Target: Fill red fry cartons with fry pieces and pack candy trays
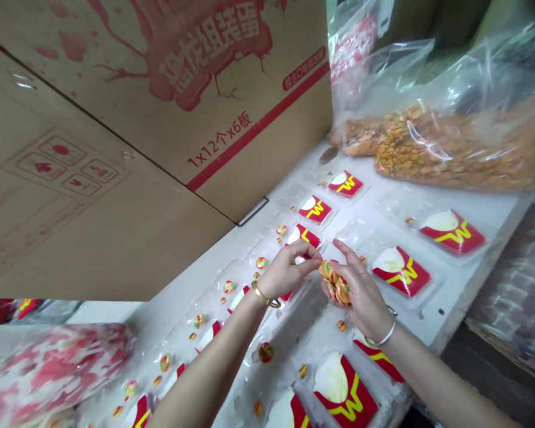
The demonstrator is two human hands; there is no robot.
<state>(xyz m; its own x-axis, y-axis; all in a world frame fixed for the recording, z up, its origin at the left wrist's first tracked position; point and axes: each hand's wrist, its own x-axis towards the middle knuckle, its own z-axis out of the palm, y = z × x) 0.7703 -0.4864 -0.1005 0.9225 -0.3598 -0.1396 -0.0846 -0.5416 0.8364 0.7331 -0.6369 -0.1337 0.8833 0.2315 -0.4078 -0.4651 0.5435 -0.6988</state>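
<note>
My right hand [359, 291] is curled around a bunch of small orange disc-shaped pieces [332, 279] with red and green marks. Its index finger sticks out from the bunch. Against the bunch's upper edge, my left hand [289, 267] has its thumb and forefinger pinched together; what sits between these fingertips is too small to make out. Below and around both hands lie clear plastic trays with red fries-box shapes [401, 273] bearing a yellow mark and a white top. Round pizza-like pieces [261, 262] and tiny burger-like pieces [341, 325] lie in several trays.
A large printed cardboard box [160, 208] stands along the left of the white table [481, 202]. Clear bags of orange pieces [450, 154] rest at the back right. A bag of red and white pieces [62, 368] lies at lower left. Stacked clear packaging [517, 297] is beyond the right edge.
</note>
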